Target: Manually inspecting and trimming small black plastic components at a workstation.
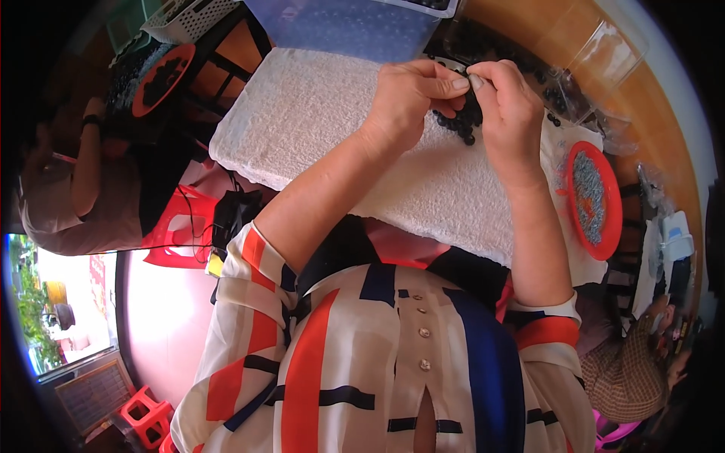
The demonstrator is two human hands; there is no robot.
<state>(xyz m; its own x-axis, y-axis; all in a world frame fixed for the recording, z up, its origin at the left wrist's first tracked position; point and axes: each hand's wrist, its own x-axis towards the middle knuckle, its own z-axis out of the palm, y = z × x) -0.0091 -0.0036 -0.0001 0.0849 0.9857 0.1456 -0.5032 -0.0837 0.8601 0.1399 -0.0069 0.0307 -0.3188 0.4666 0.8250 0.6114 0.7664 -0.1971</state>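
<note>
My left hand [411,98] and my right hand [507,106] meet above the far part of a white towel-covered table [302,113]. Thumb and forefinger of each are pinched together, the tips almost touching. Whatever lies between the fingertips is too small and too hidden to make out. Just below them, on the towel, is a heap of small black round pieces [461,127], partly covered by my hands. To the right of my right hand rests a red plate [612,226] holding many tiny grey-blue pieces [587,196].
A translucent bluish bin [340,30] stands at the table's far edge. Clear plastic bags [604,124] lie at the far right. On the left another person [75,189] sits near a second red plate [189,54] and a white basket [189,21]. A person in checked clothing [627,370] is at lower right.
</note>
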